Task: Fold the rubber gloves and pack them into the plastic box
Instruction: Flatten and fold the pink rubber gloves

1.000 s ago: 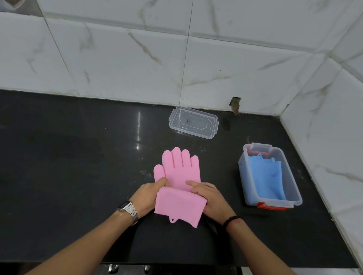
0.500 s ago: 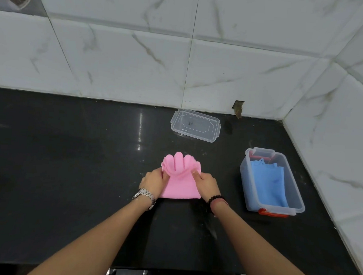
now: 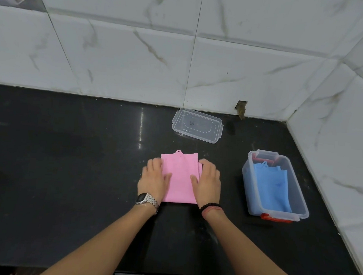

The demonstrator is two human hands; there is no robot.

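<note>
Pink rubber glove (image 3: 179,175) folded flat on black countertop (image 3: 68,173), left hand (image 3: 153,180) and right hand (image 3: 207,182) pressing its sides with straight fingers, blue glove (image 3: 273,185) inside clear plastic box (image 3: 300,200) nearby at right.

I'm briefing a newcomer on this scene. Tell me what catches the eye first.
The folded pink glove at the centre of the black counter, pressed flat by the left hand and right hand. To the right, a clear plastic box holds a blue glove.
</note>
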